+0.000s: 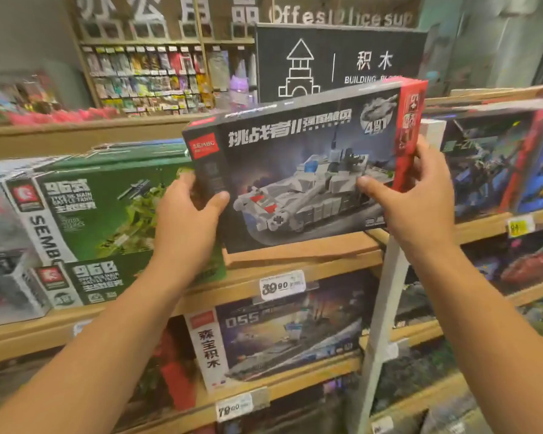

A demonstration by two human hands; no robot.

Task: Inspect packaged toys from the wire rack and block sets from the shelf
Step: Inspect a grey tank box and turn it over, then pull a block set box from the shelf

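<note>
A dark block-set box (298,158) with a grey tank picture and a red right end hangs tilted just above the top wooden shelf (301,250). My left hand (187,220) grips its lower left edge, thumb on the front. My right hand (420,195) holds the lower right corner, thumb on the front and fingers round the red end. The box's back is hidden.
Green tank boxes (101,214) stand to the left on the shelf, blue boxes (489,164) to the right. A "055" ship box (282,339) sits one shelf down. A white upright post (380,333) divides the shelving. A black "Building Block" sign (339,61) stands behind.
</note>
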